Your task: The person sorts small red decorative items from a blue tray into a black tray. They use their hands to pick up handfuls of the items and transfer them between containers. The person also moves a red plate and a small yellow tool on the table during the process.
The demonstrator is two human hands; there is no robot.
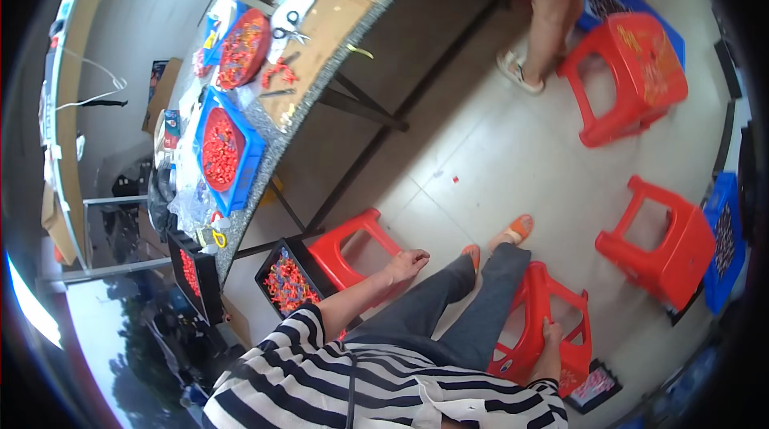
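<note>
**Hands on two red stools**

While we look down from the head cam, our right hand (pixel 552 331) sits at lower right of the frame, fingers curled round the top edge of a red plastic stool (pixel 538 325) that stands tipped beside our right leg; the grip is closed on that edge, thumb side hidden, so we can't tell how tight. Our left hand (pixel 406 262) is at lower centre, fingers loosely bent and half open, resting on or just over the seat of another red stool (pixel 346 253); whether it really touches we can't tell, and it has hold of nothing.

Just left of that stool a black tray (pixel 268 267) of small red & blue parts sits on the floor. Upper left, a long speckled table (pixel 320 76) carries a blue tray (pixel 248 158) w/ a red bowl of red bits, a second round red dish (pixel 243 48) further up, scissors (pixel 290 32) and a sheet of cardboard (pixel 336 20).

Right of centre, two more red stools: one (pixel 661 249) at mid right, one (pixel 633 68) at upper right, well apart from ours. Another person's leg (pixel 545 28) in a sandal stands at top centre, near the upper stool. Our feet in orange sandals (pixel 517 229) rest on the pale tiled floor (pixel 481 149), betw. the stools.
</note>
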